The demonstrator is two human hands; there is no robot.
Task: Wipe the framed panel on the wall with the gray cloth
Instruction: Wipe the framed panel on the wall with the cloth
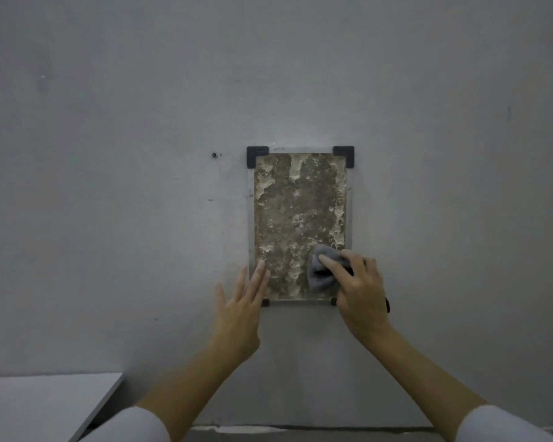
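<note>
One gray cloth [320,275], gripped by the right hand [361,293], presses the framed panel [300,212]; left hand [240,309] rests flat.

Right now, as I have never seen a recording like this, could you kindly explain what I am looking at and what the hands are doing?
There is no machine here. This is a single picture from a camera worn on a person's head, looking forward and down along both bare forearms. Ahead is a gray wall with a framed panel fixed to it. Black corner pieces show at its top, and its face looks mottled brown and pale. The right hand grips a bunched gray cloth and presses it on the panel's lower right part. The left hand holds nothing; its straight fingers lie at the panel's lower left edge. At the lower left of the picture is the corner of a white flat surface.
</note>
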